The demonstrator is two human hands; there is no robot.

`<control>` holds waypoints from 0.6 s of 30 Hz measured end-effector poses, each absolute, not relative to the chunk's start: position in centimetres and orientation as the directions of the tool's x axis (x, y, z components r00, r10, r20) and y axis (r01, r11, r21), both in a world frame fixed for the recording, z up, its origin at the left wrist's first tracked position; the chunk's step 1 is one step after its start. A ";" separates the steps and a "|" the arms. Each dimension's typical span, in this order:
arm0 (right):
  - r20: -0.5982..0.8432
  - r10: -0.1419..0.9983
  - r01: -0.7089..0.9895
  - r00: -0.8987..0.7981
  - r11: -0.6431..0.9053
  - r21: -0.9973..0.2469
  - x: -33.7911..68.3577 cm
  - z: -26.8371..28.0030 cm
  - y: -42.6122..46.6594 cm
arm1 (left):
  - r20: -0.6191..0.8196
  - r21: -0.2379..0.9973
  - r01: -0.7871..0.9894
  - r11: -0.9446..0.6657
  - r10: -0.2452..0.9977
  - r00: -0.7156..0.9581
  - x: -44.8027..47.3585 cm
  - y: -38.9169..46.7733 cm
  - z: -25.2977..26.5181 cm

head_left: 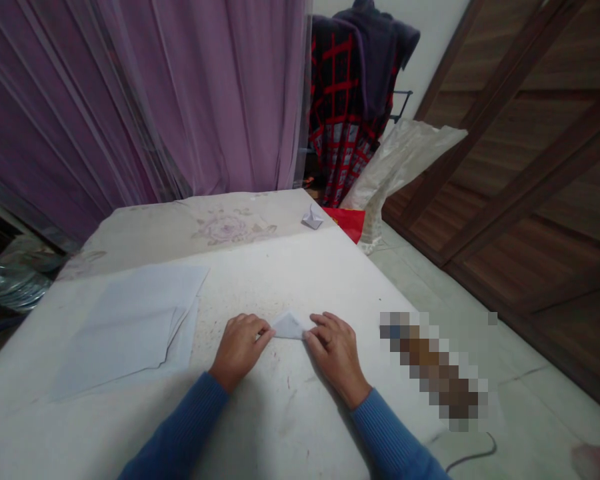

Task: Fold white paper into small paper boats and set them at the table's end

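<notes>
A small piece of folded white paper (pixel 289 326), roughly triangular with its point facing away from me, lies on the white table (pixel 280 273). My left hand (pixel 241 347) pinches its left corner between thumb and fingers. At the right corner, my right hand (pixel 334 353) holds the paper with the thumb and a finger, its other fingers bent above. Both blue sleeves reach in from the bottom. Another folded paper piece (pixel 312 217), with a raised peak, sits near the table's far right corner.
Loose white sheets (pixel 125 327) lie stacked on the left. A blurred-out patch (pixel 430 367) covers something by the right edge. Beyond the table are a red bag (pixel 349 223), a pale plastic sack (pixel 400 160), a purple curtain (pixel 220 100) and hanging clothes (pixel 350 87).
</notes>
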State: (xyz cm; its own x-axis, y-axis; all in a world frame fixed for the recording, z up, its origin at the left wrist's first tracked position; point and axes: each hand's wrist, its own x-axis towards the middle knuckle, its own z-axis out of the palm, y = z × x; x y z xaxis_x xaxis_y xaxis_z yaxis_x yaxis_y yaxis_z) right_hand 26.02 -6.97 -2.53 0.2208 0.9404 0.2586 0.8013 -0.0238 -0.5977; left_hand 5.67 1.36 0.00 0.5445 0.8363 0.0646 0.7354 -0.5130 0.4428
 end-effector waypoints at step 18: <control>0.287 0.925 0.868 0.248 -0.081 -0.490 25.4 -2.1 -7.3 | -0.028 0.250 0.837 -0.486 0.861 0.508 7.1 2.2 0.7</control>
State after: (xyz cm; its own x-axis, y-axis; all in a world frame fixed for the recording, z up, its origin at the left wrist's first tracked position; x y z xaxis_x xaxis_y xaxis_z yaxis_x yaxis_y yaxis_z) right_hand 25.43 -7.26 -2.13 0.2483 0.9253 0.2866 0.8678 -0.0809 -0.4903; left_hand 7.07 2.19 0.67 0.5080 0.8609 -0.0282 0.8375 -0.4860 0.2499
